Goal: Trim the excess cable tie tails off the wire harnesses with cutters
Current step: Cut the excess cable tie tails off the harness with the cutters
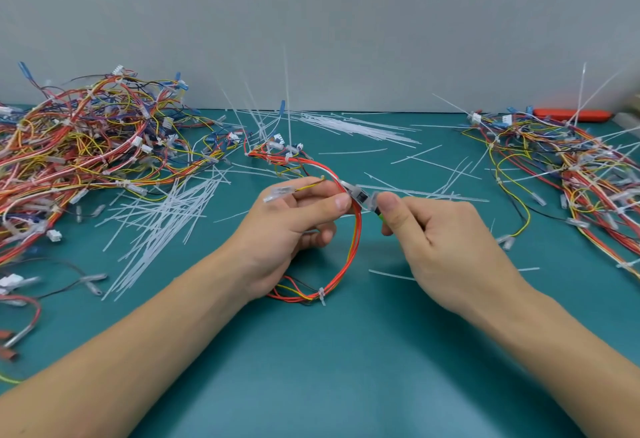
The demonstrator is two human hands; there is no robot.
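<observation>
At the centre of the frame a red, yellow and orange wire harness loops between both hands. The left hand pinches it between thumb and curled fingers. The right hand curls around a small cutter, its tip at the harness. Cut tie tails lie on the green mat; harness piles fill the left and right edges.

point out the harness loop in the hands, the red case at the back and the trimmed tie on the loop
harness loop (pixel 356 240), head view, red wires on its right side
red case (pixel 571 114), head view, middle of its top
trimmed tie (pixel 321 294), head view, its white head
</observation>
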